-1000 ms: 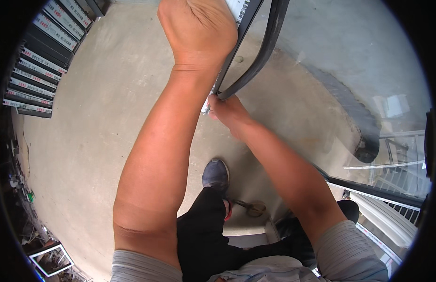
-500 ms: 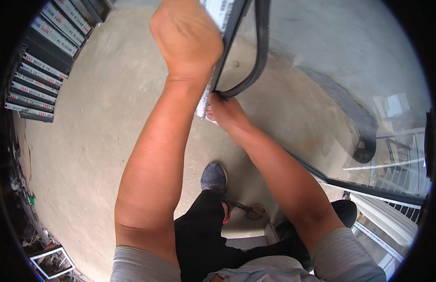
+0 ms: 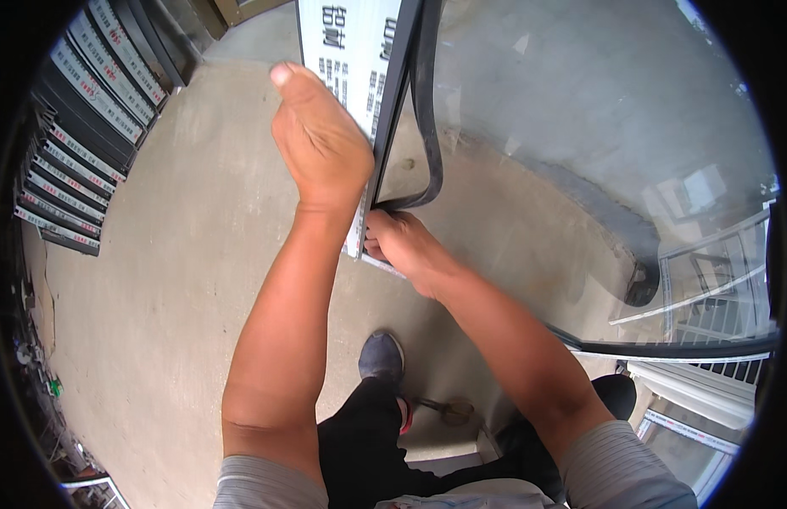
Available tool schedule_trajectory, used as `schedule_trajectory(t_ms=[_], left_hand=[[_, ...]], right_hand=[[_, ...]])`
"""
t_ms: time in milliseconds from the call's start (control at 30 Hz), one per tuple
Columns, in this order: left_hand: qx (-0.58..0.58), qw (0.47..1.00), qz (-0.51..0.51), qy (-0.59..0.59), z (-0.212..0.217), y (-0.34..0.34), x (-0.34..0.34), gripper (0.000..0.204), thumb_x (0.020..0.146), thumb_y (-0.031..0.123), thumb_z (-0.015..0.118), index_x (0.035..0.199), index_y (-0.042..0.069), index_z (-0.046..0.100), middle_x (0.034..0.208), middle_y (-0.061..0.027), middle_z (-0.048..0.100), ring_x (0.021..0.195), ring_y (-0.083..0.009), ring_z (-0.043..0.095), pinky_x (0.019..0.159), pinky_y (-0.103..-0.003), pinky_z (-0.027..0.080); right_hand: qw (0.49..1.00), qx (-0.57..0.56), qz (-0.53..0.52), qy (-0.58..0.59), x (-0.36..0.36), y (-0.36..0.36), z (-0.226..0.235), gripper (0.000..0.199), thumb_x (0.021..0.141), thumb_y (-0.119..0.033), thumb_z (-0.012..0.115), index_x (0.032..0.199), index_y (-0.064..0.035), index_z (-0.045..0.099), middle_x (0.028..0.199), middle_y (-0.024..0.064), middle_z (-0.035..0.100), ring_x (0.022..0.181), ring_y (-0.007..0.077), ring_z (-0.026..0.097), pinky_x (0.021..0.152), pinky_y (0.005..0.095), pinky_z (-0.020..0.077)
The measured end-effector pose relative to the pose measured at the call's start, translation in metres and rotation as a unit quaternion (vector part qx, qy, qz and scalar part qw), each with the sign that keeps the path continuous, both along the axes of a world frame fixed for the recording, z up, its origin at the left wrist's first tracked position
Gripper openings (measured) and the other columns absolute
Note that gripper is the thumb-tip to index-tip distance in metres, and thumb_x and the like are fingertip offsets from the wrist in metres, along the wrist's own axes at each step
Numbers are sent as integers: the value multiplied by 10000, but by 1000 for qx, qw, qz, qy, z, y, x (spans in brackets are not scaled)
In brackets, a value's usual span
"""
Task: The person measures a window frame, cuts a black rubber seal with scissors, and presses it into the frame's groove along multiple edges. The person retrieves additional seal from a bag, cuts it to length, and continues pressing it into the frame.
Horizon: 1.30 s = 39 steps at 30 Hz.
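A framed glass pane [image 3: 572,110] stands on my right, its dark window frame [image 3: 398,102] partly covered with printed white film. My left hand [image 3: 321,148] is closed at the film-covered side of the frame, the thumb sticking out. Its other fingers are mostly hidden behind the back of the hand. A black rubber sealing strip [image 3: 432,153] hangs in a loose loop on the glass side. At the frame's near lower corner, my right hand [image 3: 402,242] has its fingers curled and pressed together on the lower end of this strip.
Several dark profiles with white film [image 3: 97,76] are stacked at the far left. Scissors [image 3: 454,412] lie on the floor by my shoe [image 3: 382,356]. More framed parts [image 3: 699,390] stand at the near right. Clutter lines the left edge.
Both hands and the frame now appear lower in the picture, and more printed film shows. My left thumb has come into sight, and the strip's loop looks narrower.
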<state>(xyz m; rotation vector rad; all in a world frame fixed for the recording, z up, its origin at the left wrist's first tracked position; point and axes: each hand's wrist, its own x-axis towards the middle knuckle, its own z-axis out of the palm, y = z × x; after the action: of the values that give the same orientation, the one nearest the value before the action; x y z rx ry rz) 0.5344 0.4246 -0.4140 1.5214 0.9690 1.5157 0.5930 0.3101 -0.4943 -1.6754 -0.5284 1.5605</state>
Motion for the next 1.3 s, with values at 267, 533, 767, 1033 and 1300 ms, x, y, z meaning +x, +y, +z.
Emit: schedule_trajectory(t_ms=[267, 533, 767, 1033, 1300], left_hand=[[-12, 1000, -4, 7, 2, -2, 0, 628, 1131, 526, 176, 851, 46, 468, 789, -60, 588, 752, -148, 479, 757, -317, 461], [3, 1000, -14, 5, 2, -2, 0, 651, 1129, 545, 184, 850, 39, 484, 819, -55, 602, 761, -150, 497, 767, -314, 469], [-34, 999, -22, -8, 6, -2, -3, 670, 1128, 544, 179, 849, 29, 503, 784, -62, 586, 750, -157, 482, 754, -320, 461], [-37, 999, -28, -4, 4, -4, -2, 648, 1136, 509, 181, 856, 23, 504, 763, -84, 578, 727, -177, 463, 727, -333, 458], [15, 999, -16, 32, 4, -3, -1, 610, 1148, 449, 164, 839, 35, 489, 740, -73, 589, 708, -174, 480, 711, -344, 467]], right_hand=[[1000, 18, 0, 15, 4, 1, 16, 527, 997, -393, 479, 1140, 91, 634, 1154, 185, 666, 1046, 255, 655, 985, 385, 543], [996, 79, 9, -27, 4, -3, 42, 530, 1075, -361, 423, 1222, 117, 599, 1206, 229, 659, 1105, 316, 683, 1004, 421, 549], [995, 89, 37, -25, 10, -7, 64, 507, 1078, -339, 425, 1235, 112, 594, 1267, 256, 640, 1102, 322, 690, 988, 441, 557], [995, 96, 39, -9, 11, -1, 83, 521, 1075, -330, 437, 1222, 145, 594, 1234, 264, 654, 1094, 342, 698, 973, 440, 570], [988, 144, 29, -45, 10, 0, 89, 491, 1108, -321, 406, 1156, 127, 600, 1137, 246, 675, 1025, 310, 711, 924, 414, 572]])
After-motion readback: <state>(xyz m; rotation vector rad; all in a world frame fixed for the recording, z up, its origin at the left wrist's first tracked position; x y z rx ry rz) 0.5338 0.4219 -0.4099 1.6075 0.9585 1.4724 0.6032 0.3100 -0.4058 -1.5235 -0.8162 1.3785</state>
